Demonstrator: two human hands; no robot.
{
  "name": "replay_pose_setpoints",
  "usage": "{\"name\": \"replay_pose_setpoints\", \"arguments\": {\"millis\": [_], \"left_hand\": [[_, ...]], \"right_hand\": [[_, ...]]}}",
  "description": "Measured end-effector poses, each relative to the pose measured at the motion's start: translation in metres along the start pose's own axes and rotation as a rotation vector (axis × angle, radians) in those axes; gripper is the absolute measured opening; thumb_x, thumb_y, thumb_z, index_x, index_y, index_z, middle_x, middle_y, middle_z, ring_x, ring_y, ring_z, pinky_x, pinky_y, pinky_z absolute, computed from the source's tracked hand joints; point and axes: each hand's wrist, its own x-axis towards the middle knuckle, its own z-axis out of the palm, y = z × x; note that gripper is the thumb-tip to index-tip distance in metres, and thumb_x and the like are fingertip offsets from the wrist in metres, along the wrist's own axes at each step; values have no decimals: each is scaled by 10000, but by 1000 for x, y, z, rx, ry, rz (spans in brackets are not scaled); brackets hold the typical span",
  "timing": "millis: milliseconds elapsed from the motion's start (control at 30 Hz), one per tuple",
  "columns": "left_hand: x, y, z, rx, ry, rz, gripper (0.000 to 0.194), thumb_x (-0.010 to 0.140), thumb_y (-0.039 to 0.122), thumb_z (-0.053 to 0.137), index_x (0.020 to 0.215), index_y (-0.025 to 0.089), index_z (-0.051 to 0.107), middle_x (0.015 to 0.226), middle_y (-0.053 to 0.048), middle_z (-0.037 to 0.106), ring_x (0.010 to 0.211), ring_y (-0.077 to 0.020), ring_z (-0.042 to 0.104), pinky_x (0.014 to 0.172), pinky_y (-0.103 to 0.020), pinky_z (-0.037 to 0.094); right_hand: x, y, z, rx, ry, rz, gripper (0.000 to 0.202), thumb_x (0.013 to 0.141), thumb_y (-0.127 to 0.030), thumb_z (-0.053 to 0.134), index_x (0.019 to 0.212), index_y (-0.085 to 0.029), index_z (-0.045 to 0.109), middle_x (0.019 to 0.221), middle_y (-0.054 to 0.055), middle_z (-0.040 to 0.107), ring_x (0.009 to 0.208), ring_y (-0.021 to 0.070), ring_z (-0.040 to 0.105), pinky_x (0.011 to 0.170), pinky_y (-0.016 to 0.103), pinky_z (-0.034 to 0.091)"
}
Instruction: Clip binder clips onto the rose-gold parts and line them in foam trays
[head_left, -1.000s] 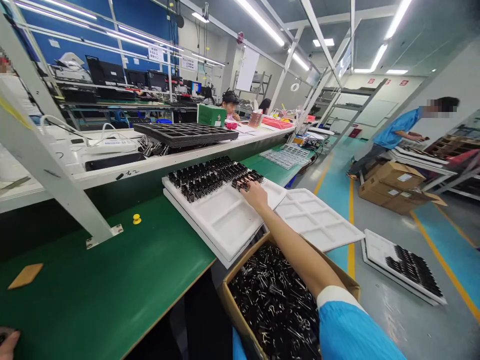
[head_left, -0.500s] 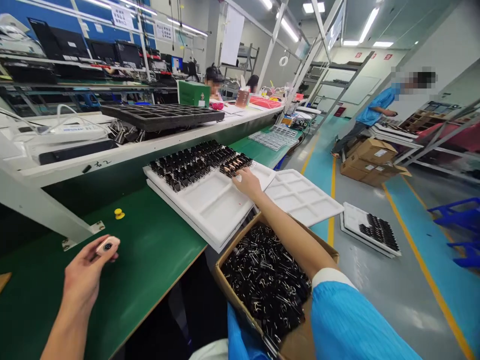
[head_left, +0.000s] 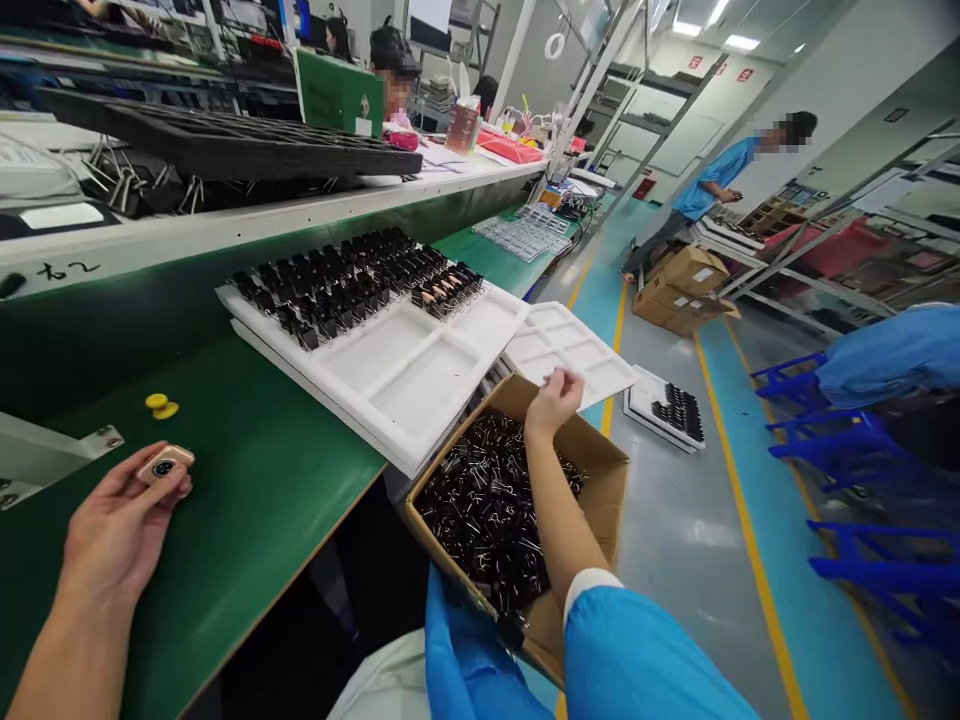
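My left hand (head_left: 124,510) holds a small pink-gold part (head_left: 166,462) with a dark round window, over the green table at the left. Above the far side of the cardboard box (head_left: 606,500), my right hand (head_left: 553,402) is raised with its fingers curled; whatever they hold, if anything, is too small to make out. Black binder clips (head_left: 495,500) fill much of the box. A white divided tray (head_left: 420,390) lies on the table edge, with rows of black clips (head_left: 330,290) in its back compartments. Some clips there have pinkish pieces (head_left: 442,290) in them.
Yellow knobs (head_left: 161,405) stand on the green table (head_left: 285,480). Beyond the box are another white tray (head_left: 581,350) and a stack with clips (head_left: 664,408). Blue stools (head_left: 832,440) are at the right. A person (head_left: 694,200) in blue stands by cartons; others sit behind the shelf.
My right hand has left the clips on the tray and moved back above the box. The left hand still holds the pink-gold part. The view has shifted, and blue clothing shows at the right.
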Motion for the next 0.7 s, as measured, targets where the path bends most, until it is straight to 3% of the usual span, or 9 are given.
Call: {"name": "replay_pose_setpoints", "arguments": {"millis": [67,133,267,367,533,700], "left_hand": [[-3,2,4,22,-11,13,590,494,195,974,1054,201,787,920,-28,773,777,-149,666,630,-193,580],[-5,3,7,45,-20,26,571,507,204,969,1049,212,788,922,-17,776,779,-154,658,611,-202,573],[-7,2,4,60,-32,21,565,517,204,963,1054,246,793,938,-1,779,799,-177,642,589,-237,564],[-6,1,3,49,-36,2,571,515,225,968,1060,230,796,958,-17,774,813,-189,643,589,-246,561],[-8,0,5,-23,-56,-15,528,573,272,967,1058,170,784,966,-46,766,808,-168,644,623,-231,528],[-14,2,2,-79,-50,-49,611,560,338,974,1096,142,756,944,-67,759,671,-121,610,606,-239,484]], "right_hand": [[-46,34,-2,-197,-256,83,401,990,-334,324,1163,-140,631,1051,141,695,937,234,622,820,366,490],[-92,55,-1,-284,-477,72,307,953,-313,414,1027,-164,673,963,110,720,864,222,643,788,339,500],[-152,71,1,-460,-806,-27,175,889,-266,578,1000,-175,679,1051,115,727,993,245,662,859,334,495],[-161,80,1,-612,-978,-91,205,881,-222,609,1067,-155,660,1130,155,711,1141,274,630,949,346,472],[-152,90,7,-755,-1145,-194,279,941,-190,503,1185,-124,621,1183,191,704,1133,288,658,921,358,499],[-145,80,6,-746,-1268,-395,256,895,-127,504,1063,-124,697,1189,208,706,1119,301,683,939,369,514]]}}
